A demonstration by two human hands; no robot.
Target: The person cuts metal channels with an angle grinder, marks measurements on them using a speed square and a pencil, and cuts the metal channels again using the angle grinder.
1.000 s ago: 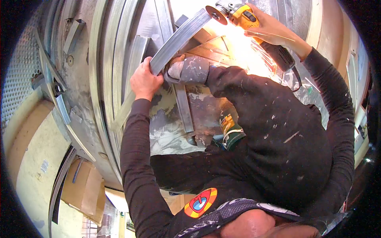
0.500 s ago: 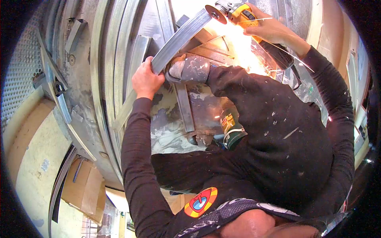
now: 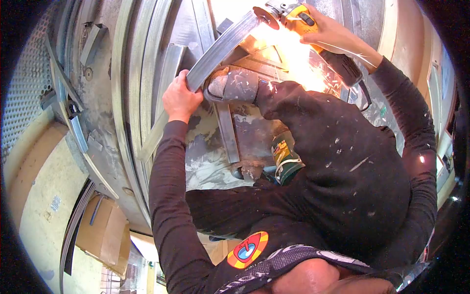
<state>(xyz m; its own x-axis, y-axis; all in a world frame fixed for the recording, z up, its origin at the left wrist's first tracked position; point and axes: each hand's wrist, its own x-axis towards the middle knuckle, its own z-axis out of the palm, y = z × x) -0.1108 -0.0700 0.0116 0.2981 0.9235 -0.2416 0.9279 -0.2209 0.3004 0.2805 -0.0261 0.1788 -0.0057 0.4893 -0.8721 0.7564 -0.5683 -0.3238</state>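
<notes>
My right hand (image 3: 325, 30) is wrapped round a yellow and black angle grinder (image 3: 299, 20) at the top of the view. Its thin cutting disc (image 3: 266, 17) touches the far end of a grey square metal tube (image 3: 223, 48). Bright sparks (image 3: 298, 59) spray from the contact toward me and partly wash out what lies behind. My left hand (image 3: 181, 98) grips the near end of the same tube. A shoe (image 3: 232, 84) of mine is right beside the tube, just under its middle.
Several long metal tubes (image 3: 138, 83) run along the left. A short tube offcut (image 3: 93, 44) lies farther left. Another tube (image 3: 226, 132) lies below my shoe. A green can (image 3: 288, 164) stands by my leg, and a cardboard box (image 3: 105, 230) is at lower left.
The spark spray has shifted and looks slightly larger near my shoe. Both hands, the grinder and the tube stay practically in place.
</notes>
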